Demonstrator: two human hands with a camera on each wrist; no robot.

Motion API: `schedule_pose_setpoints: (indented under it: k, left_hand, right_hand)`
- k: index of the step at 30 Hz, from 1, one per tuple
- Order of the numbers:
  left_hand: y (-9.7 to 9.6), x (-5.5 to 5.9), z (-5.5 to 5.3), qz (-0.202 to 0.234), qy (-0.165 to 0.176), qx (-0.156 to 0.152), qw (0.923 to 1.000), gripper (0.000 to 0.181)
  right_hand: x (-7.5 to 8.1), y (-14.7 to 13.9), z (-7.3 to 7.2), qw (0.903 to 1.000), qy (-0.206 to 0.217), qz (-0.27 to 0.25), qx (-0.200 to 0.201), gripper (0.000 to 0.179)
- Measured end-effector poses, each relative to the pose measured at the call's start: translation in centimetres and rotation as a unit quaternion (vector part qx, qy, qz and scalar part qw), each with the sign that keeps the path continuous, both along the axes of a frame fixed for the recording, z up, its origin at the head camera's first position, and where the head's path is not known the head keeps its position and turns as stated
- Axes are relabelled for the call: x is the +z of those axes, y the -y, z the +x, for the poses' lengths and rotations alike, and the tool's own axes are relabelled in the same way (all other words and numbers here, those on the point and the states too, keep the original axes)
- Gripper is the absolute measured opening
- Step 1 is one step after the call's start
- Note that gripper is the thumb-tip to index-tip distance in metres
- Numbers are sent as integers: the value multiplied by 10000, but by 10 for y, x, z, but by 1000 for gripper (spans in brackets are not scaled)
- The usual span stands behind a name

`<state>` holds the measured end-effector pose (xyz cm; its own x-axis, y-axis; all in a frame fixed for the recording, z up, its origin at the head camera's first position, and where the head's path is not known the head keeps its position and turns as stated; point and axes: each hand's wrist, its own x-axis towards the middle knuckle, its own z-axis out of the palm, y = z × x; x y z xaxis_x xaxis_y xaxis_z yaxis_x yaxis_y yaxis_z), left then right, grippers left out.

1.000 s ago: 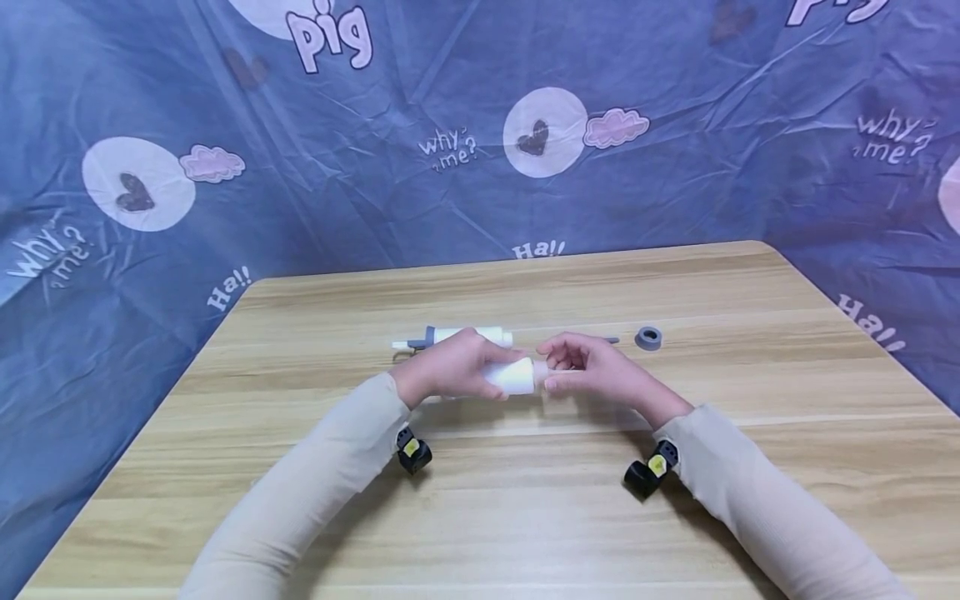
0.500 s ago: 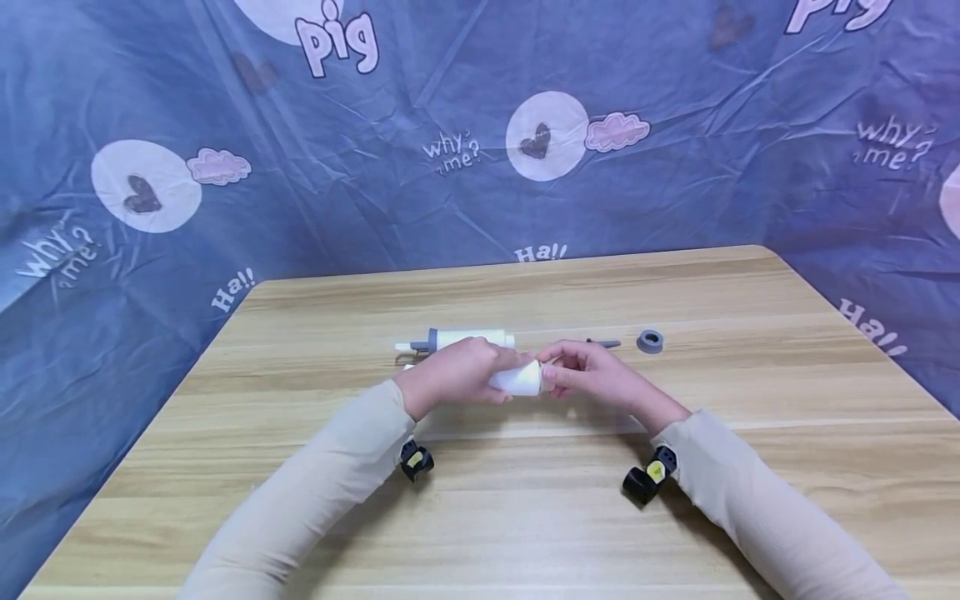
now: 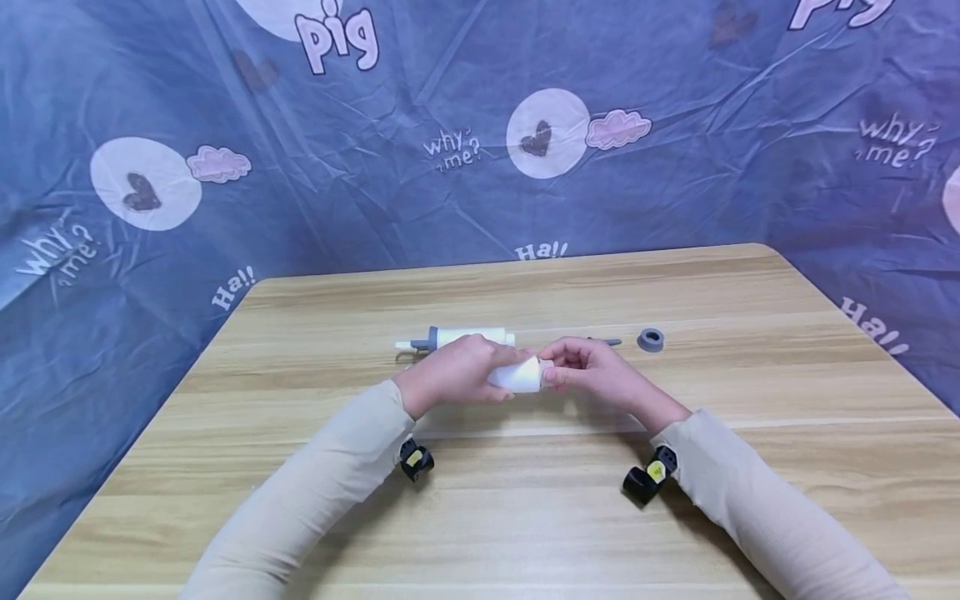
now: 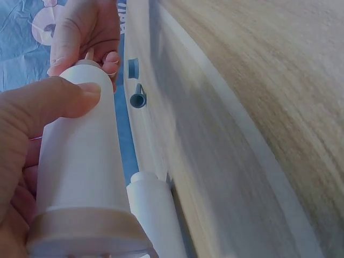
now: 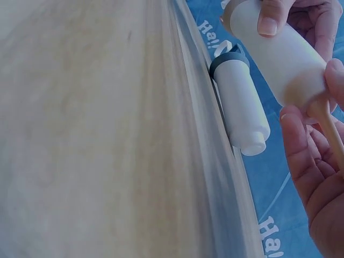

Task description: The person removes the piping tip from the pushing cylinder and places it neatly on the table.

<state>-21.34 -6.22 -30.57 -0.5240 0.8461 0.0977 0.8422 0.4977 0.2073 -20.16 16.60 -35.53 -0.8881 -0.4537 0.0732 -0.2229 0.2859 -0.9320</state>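
Observation:
My left hand (image 3: 459,371) grips a white bottle (image 3: 519,377) lying nearly level over the table, its thumb along the side. A beige collar (image 4: 86,226) rings the end toward my left wrist. At the bottle's other end my right hand (image 3: 592,369) pinches the base of a beige nozzle (image 5: 329,126) with thumb and fingers. The nozzle's thin stem runs into the right palm in the right wrist view. Behind the hands lies a second white bottle (image 3: 472,337) with a dark grey collar (image 5: 228,62); its narrow neck faces right.
A loose grey ring (image 3: 650,339) lies on the wooden table (image 3: 525,517), right of the hands. Beside it is a slim grey tube (image 3: 604,342), partly behind the right hand. A blue printed cloth (image 3: 420,192) hangs at the table's back edge.
The white bottle has shifted slightly right, toward my right hand. My right thumb and fingers have closed in on the nozzle's base, at the bottle's end. The loose grey parts stay put.

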Motion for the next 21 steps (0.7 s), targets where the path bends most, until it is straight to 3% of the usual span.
schedule_pose_setpoints:
  k: [12,18,21]
  left_hand:
    - [1,1,1,41,66,150,9999,54]
    - [2,1,1,52,-8,73,10000,54]
    - [3,2,1,97,128,100,9998,55]
  right_hand:
    - [2,3,3,9992,-305,88,-254,29]
    - [2,4,5,9976,-599,193,-299,23]
    - [4,6,7,9957,-846,257,-269,21]
